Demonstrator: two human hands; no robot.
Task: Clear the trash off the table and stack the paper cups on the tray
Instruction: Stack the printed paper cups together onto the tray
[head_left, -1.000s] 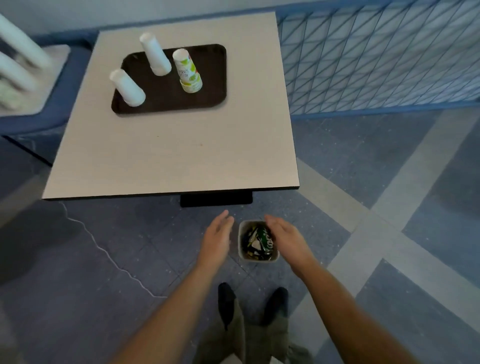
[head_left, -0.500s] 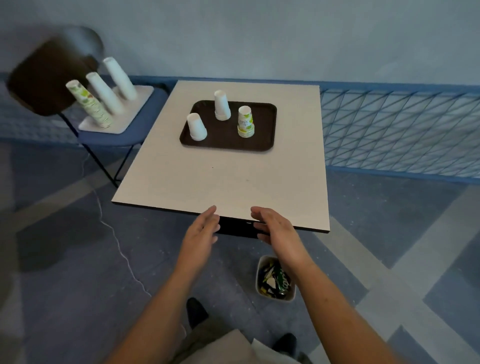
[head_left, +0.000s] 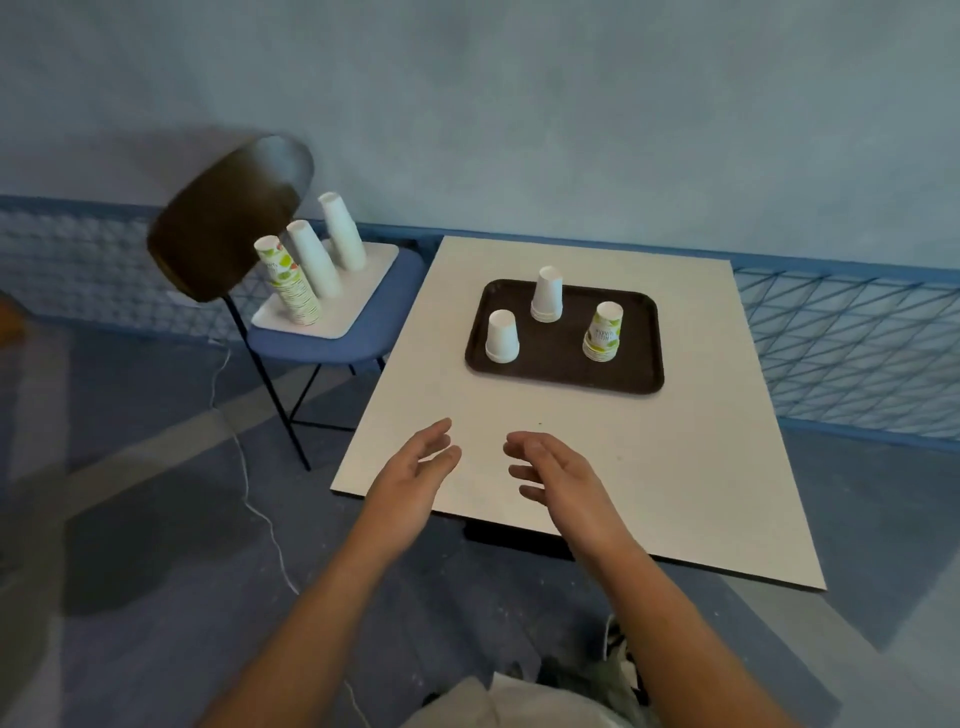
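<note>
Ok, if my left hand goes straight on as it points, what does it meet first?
Likely the near-left cup stack on the tray: the left hand points across bare table at it. If low, the tray rim comes first; height is unclear.

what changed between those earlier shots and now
Both hands rose from low near the floor to over the near edge of the table. The left hand and right hand are open with fingers loosely extended, holding nothing. Nothing was taken hold of or let go. The white cup stacks and the printed cup stack stayed upside down on the brown tray.
</note>
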